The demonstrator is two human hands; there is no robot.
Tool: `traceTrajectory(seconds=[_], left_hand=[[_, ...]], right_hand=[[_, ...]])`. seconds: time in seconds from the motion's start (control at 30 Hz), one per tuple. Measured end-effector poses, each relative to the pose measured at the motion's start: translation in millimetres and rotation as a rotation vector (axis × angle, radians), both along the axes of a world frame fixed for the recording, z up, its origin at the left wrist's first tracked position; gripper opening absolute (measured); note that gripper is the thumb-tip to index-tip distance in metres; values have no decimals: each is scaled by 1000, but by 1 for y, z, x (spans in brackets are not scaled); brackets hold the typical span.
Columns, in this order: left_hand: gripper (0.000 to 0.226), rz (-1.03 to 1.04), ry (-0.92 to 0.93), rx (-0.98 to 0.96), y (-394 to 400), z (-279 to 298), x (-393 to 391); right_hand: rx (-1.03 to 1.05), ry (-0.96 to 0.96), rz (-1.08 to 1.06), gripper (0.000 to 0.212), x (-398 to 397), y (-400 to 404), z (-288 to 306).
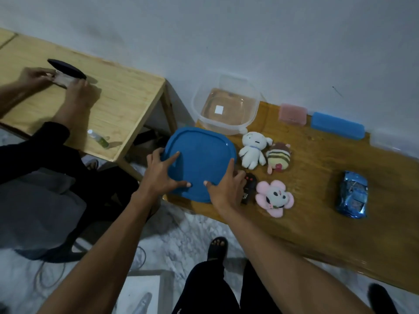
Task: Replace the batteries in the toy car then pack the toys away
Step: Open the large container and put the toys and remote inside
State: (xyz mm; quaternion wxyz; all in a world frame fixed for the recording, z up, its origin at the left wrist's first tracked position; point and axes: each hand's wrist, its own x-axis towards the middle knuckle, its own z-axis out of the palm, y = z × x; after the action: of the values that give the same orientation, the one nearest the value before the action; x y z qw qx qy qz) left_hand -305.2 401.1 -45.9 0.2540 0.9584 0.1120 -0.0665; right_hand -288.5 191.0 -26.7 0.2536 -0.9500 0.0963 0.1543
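The blue toy car (352, 197) is seen lying on the brown wooden table (317, 223), well apart from both hands and to the right of the other toys; whether its batteries have been replaced cannot be told. The blue lid (199, 164) is held at the table's left end by both hands: the left hand (162, 172) grips its left edge with the thumb laid on top, and the right hand (226, 186) grips its near right edge in the same manner.

The clear plastic container (226, 105) stands empty just beyond the lid, against the wall. Just beside the right hand lies a black remote control (248, 189), partly covered by the fingers. Near it are set a pink flower plush (274, 198), a white plush figure (252, 150) and a striped brown plush (278, 156).

Several risks are judged to follow. The remote could be swept off the near edge if the lid is swung rightward (it is nearly touched by the knuckles). The lid overhangs the table's corner, so a loosened grip could see it dropped to the floor. If the lid is set onto the container now, packing would be blocked while every toy is still outside. A pink case (292, 114) and a blue case (337, 124) by the wall could be mistaken for toys.
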Motion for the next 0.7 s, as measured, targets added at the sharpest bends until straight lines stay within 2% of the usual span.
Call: traceTrajectory(seconds=[0.1, 0.3, 0.37, 0.47, 0.57, 0.7], left_hand=[[118, -11, 97, -9, -2, -14, 0], [112, -10, 151, -5, -8, -28, 0], [117, 4, 144, -2, -8, -28, -2], [120, 41, 21, 43, -18, -21, 3], [107, 12, -77, 48, -44, -5, 26], [85, -103, -159, -81, -100, 6, 68]], right_hand=[[-41, 85, 24, 100, -1, 3, -8], [-59, 185, 42, 86, -1, 5, -16], [-60, 136, 33, 74, -1, 5, -12], [-28, -4, -1, 61, 12, -2, -4], [64, -149, -95, 47, 36, -22, 4], [187, -304, -209, 40, 66, -67, 9]])
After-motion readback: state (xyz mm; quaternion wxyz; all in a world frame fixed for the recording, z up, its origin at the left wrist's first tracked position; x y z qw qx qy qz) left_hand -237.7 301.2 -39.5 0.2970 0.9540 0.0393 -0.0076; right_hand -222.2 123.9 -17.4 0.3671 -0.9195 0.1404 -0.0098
